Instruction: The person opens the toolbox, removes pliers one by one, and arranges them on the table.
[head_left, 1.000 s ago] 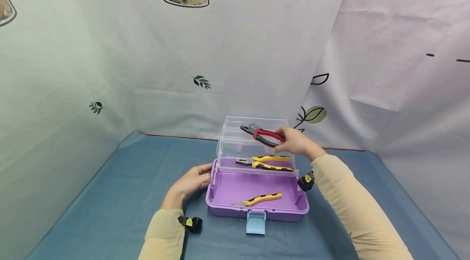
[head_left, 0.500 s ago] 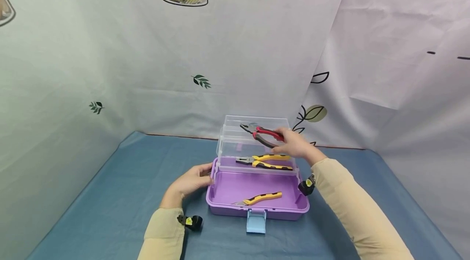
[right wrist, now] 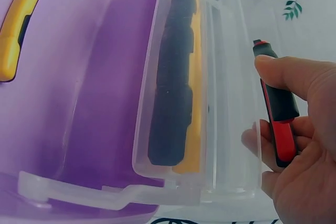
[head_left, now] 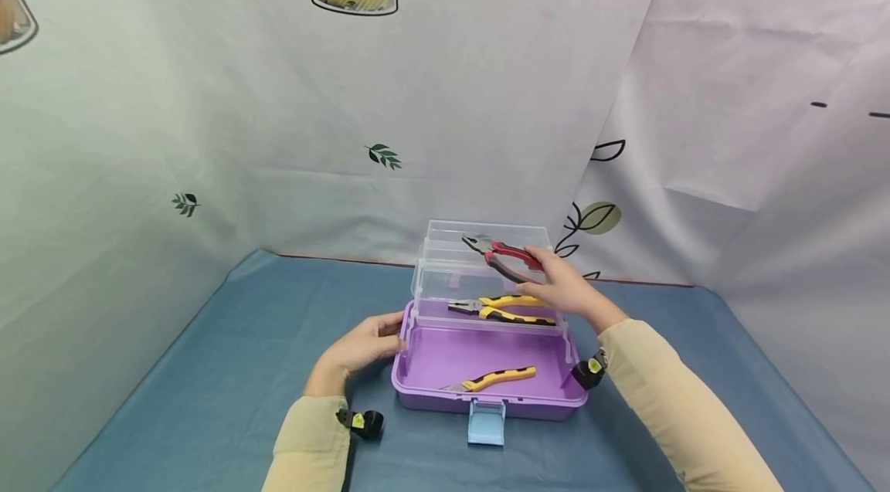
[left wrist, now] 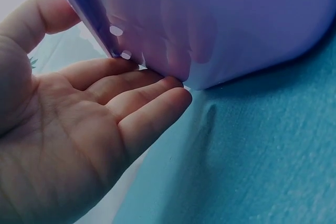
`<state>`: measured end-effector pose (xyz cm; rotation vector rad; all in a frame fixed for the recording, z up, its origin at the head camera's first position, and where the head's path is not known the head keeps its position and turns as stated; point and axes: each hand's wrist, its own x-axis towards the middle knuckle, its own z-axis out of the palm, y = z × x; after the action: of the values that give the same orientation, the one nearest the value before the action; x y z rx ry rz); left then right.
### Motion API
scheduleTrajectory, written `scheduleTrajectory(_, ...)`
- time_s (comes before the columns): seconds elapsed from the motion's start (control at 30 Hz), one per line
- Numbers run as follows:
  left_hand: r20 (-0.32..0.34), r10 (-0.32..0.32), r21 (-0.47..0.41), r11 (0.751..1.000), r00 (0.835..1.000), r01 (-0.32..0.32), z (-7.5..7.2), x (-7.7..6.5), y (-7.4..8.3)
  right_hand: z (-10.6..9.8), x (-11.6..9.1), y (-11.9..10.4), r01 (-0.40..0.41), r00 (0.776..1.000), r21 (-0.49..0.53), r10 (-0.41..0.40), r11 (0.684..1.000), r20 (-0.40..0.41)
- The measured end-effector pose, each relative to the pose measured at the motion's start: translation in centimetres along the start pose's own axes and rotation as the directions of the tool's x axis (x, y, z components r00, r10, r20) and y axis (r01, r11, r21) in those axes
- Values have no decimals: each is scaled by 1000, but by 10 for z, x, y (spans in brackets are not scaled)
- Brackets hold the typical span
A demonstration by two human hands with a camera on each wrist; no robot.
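Note:
The red-and-black pliers (head_left: 502, 254), their nose pointing left, are in the grip of my right hand (head_left: 566, 287) by the handles, over the raised clear trays (head_left: 431, 269) of a purple toolbox (head_left: 445, 402). The right wrist view shows my thumb on the black grip (right wrist: 281, 100). My left hand (head_left: 361, 345) holds the toolbox's left side, thumb at the rim and fingers against the outer wall. Yellow-and-black combination pliers (head_left: 504, 310) lie in the lower clear tray. On the toolbox floor lies another yellow-and-black handled tool (head_left: 497, 377).
A light-blue latch (head_left: 486, 424) hangs down at the toolbox's front. Blue cloth (head_left: 313, 283) covers the table, and pale patterned curtains (head_left: 487, 90) rise behind it. Both wrists carry small black cameras.
My right hand has shifted slightly to the right with the red-and-black pliers, its wrist dipping lower. My left hand and the toolbox have stayed in place.

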<state>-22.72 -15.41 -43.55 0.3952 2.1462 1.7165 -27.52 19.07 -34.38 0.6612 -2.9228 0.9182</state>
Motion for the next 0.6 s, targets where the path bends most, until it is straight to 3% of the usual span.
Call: scheduleTrajectory(0.6,-4,-11,-3,1000,1000,11,1,-1,1,0,-24,10,-19,994,25,21,1000,-111)
